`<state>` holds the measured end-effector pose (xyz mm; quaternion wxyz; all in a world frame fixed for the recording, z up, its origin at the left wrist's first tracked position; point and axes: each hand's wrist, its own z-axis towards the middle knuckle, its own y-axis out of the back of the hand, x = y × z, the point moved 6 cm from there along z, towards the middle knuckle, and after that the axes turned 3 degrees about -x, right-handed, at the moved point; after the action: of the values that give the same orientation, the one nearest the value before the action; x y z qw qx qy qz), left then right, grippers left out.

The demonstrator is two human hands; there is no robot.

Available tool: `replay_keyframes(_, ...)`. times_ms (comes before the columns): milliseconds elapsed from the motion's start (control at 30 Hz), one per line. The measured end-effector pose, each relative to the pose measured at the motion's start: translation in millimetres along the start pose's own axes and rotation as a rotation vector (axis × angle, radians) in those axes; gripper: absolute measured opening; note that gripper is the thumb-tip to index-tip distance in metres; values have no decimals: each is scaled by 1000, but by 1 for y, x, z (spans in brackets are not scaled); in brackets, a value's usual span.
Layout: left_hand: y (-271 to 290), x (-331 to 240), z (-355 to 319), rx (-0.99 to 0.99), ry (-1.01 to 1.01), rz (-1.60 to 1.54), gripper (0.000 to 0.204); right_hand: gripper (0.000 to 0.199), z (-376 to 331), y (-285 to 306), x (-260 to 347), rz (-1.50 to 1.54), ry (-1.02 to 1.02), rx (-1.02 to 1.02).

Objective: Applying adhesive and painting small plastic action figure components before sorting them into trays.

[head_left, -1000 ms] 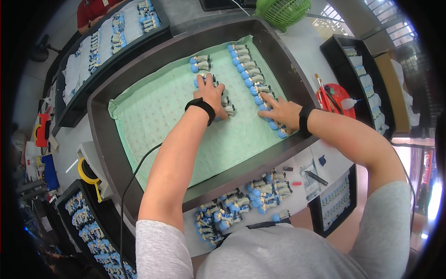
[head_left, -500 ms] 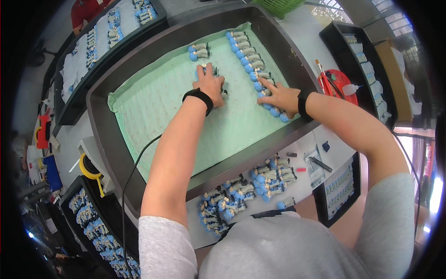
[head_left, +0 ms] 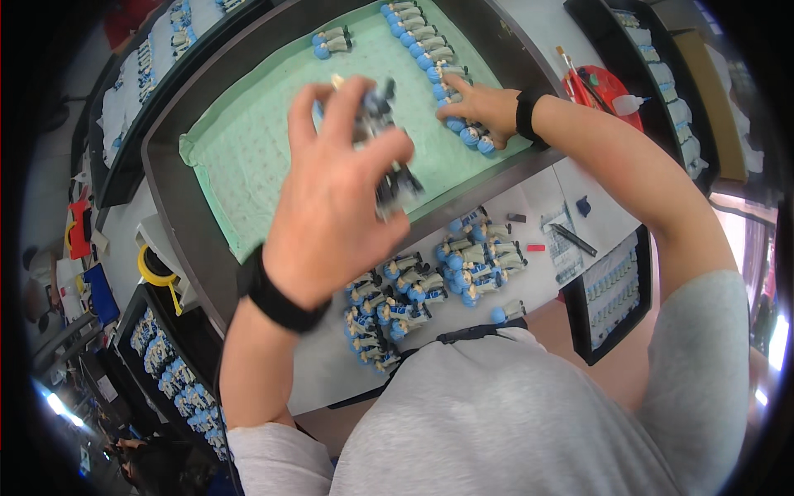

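My left hand, blurred by motion, is raised over the near part of the large dark tray. Its fingers curl around a few small figurines with dark feet; how many is hidden. My right hand rests at the near half of a long row of blue-headed figurines, thumb and fingers apart and touching it. The figurines lie side by side on the pale green cloth lining the tray. A short pair of figurines lies farther left on the cloth.
Loose figurines are heaped on the table before me, beside a black pen and a small red block. A red dish with brushes stands right of the tray. Other black trays surround it, and yellow tape lies left.
My left hand has lifted off the cloth and come toward me, carrying the figurines that lay under it. My right hand stays at the row. The whole view has shifted slightly.
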<state>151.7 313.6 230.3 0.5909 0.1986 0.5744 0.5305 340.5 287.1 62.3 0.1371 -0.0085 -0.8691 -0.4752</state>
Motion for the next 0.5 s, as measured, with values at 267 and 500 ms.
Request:
replay_keyframes(267,-90,-85,-106,384,60,-238,33,83,-51,71,40,87,132,-412)
replay_keyframes(500,-150,-77,-133,234,125,151,20,64,-178,83,119,277,258,-612)
